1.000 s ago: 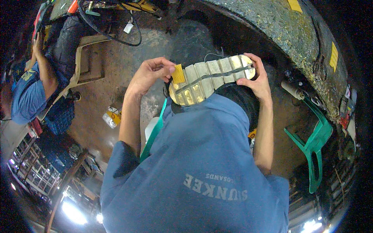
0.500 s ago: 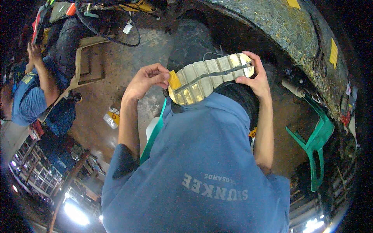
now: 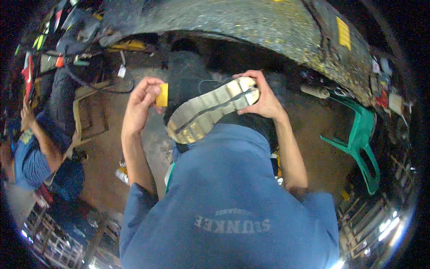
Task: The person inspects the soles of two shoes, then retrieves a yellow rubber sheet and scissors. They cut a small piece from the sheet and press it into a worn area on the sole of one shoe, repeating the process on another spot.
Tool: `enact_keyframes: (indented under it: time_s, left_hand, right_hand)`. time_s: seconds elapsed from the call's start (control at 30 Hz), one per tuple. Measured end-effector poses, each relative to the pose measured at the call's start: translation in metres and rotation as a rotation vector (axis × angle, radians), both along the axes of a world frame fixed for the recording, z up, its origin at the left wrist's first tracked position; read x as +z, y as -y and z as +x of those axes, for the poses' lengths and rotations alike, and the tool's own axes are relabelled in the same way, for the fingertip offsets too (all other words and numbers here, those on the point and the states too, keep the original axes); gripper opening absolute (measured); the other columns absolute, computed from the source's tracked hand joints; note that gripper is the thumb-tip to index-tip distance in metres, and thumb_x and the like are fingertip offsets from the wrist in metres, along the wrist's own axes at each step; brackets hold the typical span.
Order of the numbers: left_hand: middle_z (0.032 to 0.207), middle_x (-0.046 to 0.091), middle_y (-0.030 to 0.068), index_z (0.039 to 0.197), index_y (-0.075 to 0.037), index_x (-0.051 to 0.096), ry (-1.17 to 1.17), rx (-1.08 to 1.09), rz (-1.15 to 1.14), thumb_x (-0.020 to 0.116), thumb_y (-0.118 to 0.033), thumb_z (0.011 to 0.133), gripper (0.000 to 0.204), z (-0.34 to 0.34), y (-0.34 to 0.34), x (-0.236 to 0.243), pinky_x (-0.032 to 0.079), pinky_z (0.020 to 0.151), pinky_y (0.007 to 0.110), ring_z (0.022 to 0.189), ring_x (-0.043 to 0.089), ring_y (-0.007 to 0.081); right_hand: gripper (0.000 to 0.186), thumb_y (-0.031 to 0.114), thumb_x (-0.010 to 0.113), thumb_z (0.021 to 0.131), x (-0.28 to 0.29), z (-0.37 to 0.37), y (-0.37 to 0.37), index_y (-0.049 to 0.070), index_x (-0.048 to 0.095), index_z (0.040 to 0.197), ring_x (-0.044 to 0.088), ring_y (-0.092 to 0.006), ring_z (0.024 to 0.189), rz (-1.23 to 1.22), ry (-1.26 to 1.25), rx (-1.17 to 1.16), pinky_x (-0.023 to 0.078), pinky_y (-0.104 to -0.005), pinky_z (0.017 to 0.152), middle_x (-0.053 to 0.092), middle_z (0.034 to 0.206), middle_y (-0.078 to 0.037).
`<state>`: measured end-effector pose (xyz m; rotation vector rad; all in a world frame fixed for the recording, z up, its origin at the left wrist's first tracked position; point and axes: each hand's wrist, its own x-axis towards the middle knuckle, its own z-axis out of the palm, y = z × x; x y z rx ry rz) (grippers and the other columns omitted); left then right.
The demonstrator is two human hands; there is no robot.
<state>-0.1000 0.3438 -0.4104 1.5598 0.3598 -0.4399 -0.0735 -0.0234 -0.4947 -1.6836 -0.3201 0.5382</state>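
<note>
One shoe sole (image 3: pixel 210 114), tilted, toe probably upper-right

L hand (image 3: pixel 139 104) pulled yellow pad (image 3: pixel 162 94) off shoe sole (image 3: pixel 210 113), now apart.

My right hand (image 3: pixel 264 101) covers the shoe sole's (image 3: pixel 210 112) far end. My shirt (image 3: pixel 224 197) hides the near end and everything beneath my grip.

I see blue short-sleeved T-shirt (image 3: pixel 233 210) filling lower frame, pale grey printed lettering across chest, upside down from my view. Sleeves end above elbows; forearms bare. Left hand (image 3: pixel 142 104) and right hand (image 3: pixel 264 99) both bare: no gloves, no watch, no rings I can make out.
</note>
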Motion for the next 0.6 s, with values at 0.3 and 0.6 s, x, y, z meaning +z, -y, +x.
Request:
enact_keyframes:
  time_s: [0.3, 0.6]
  left_hand:
    - [0.1, 0.071, 0.0097, 0.125, 0.001, 0.064, 0.36, -0.276, -0.201, 0.069, -0.011, 0.099, 0.029, 0.15, 0.13, 0.044, 0.062, 0.076, 0.028, 0.084, 0.07, 0.0144]
    - [0.083, 0.075, 0.0074, 0.118, -0.003, 0.071, 0.486, -0.138, 0.074, 0.076, -0.017, 0.093, 0.03, 0.295, 0.201, 0.028, 0.057, 0.064, 0.028, 0.068, 0.068, 0.0135]
  right_hand:
    - [0.103, 0.026, 0.105, 0.049, 0.044, -0.014, 0.016, 0.009, 0.047, 0.133, 0.057, -0.0277, 0.131, -0.052, 0.131, -0.084, 0.044, -0.0426, 0.112, 0.062, 0.136, -0.014]
    - [0.111, 0.018, 0.105, 0.044, 0.1, -0.045, 0.092, 0.011, 0.043, 0.135, 0.058, -0.0301, 0.13, 0.052, 0.362, -0.447, 0.047, -0.0447, 0.11, 0.061, 0.138, -0.016]
